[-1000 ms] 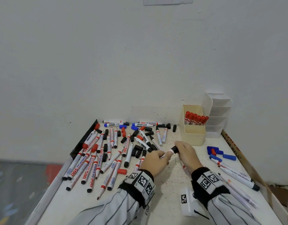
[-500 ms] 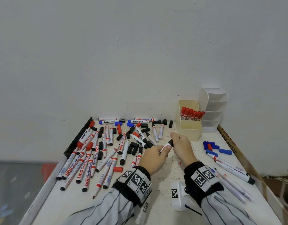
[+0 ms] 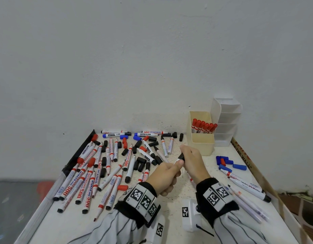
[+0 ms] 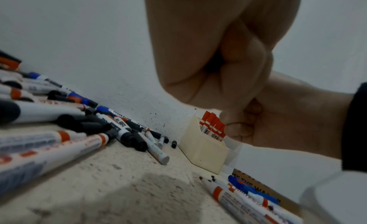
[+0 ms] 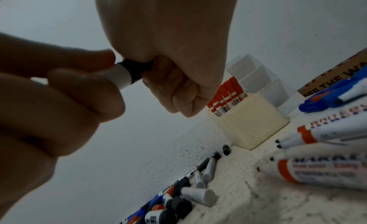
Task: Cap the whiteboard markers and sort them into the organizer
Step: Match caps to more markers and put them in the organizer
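Both your hands hold one marker (image 5: 121, 76) above table (image 3: 169, 213), centre. Left hand (image 3: 165, 175) grasps white barrel; right hand (image 3: 192, 159) clenches black cap (image 5: 137, 69). Long axis tilts, cap end up toward cream organizer (image 3: 202, 145). Only right wrist view shows cap meeting barrel. Organizer's rear compartment holds red-capped markers (image 3: 203, 126); white organizer (image 3: 226, 120) beside it.

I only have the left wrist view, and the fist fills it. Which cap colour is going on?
Observer: Black. The right wrist view shows the right hand gripping a black cap against the marker's white barrel.
Operator: Is the left hand holding that barrel?
Observer: Yes, the left hand grips it, seen from the head view.
Operator: Any black markers in the organizer yet?
Observer: None visible; the cream organizer shows only red-capped markers.
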Demonstrator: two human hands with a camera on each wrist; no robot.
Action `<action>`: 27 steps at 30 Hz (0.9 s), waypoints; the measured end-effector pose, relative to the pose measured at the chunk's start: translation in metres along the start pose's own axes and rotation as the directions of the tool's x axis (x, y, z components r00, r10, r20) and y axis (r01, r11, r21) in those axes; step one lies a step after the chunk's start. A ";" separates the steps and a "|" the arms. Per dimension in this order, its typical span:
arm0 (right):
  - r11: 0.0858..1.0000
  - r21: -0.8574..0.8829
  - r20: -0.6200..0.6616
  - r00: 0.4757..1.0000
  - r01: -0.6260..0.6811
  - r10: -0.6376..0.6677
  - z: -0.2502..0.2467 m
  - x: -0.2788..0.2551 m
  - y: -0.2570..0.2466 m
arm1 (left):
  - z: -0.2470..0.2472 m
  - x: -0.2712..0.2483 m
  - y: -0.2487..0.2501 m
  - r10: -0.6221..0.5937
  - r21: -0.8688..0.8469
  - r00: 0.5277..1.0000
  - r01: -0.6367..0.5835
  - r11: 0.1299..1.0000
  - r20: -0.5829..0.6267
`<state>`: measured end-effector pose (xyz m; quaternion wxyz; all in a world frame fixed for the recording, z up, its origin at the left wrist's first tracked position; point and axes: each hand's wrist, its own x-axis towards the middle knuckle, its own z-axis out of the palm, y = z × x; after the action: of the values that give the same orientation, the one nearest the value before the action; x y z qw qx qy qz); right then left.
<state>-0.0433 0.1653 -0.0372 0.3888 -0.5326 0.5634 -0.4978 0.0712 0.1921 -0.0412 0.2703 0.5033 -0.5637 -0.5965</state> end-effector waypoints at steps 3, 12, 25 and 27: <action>1.000 0.009 -0.005 1.000 -0.030 0.030 0.001 -0.001 0.006 | -0.003 0.001 0.000 -0.008 0.117 1.000 0.009 0.993 -0.016; 0.988 -0.122 -0.017 0.996 -0.090 0.089 0.000 -0.002 0.019 | -0.008 0.013 -0.008 0.212 0.596 0.970 -0.103 0.797 -0.116; 0.989 -0.114 0.043 0.994 -0.094 0.100 0.002 0.009 0.017 | -0.001 0.015 -0.012 0.324 0.644 0.907 -0.080 0.760 -0.270; 0.989 -0.134 0.035 0.997 -0.070 0.075 0.001 0.012 0.013 | 0.001 0.016 -0.012 0.348 0.587 0.898 -0.133 0.799 -0.270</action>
<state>-0.0468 0.1525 -0.0488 0.3816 -0.5463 0.6062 -0.4340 0.0677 0.1809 -0.0571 0.2874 0.5843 -0.7119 -0.2631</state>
